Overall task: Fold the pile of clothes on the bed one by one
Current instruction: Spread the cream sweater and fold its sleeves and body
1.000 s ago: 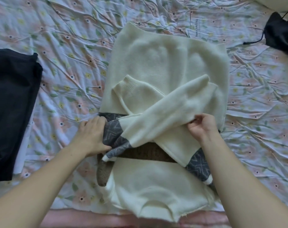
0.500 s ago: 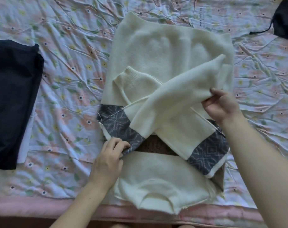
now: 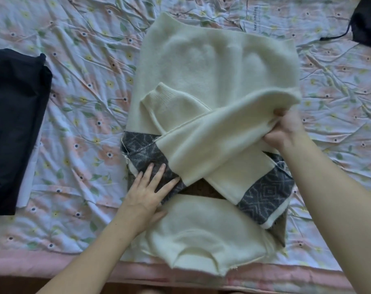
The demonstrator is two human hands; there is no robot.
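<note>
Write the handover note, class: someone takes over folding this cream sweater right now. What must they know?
Left hand: flat, fingers pressing the grey patterned band of one sleeve.
Right hand: gripping the top sleeve near its cuff end, lifted off the body.
Cream sweater: laid out mid-bed, both sleeves crossed over it.
Done: sleeves folded in; a dark folded garment lies at the left.
Left: lay the sleeve flat, fold the body, then probably the black item top right.

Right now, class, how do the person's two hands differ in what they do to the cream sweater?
The left hand lies flat with fingers spread, pressing the grey patterned band; the right hand curls round a raised cream sleeve. The left sits nearer the bed's edge, the right farther up. Both touch the same sweater.
</note>
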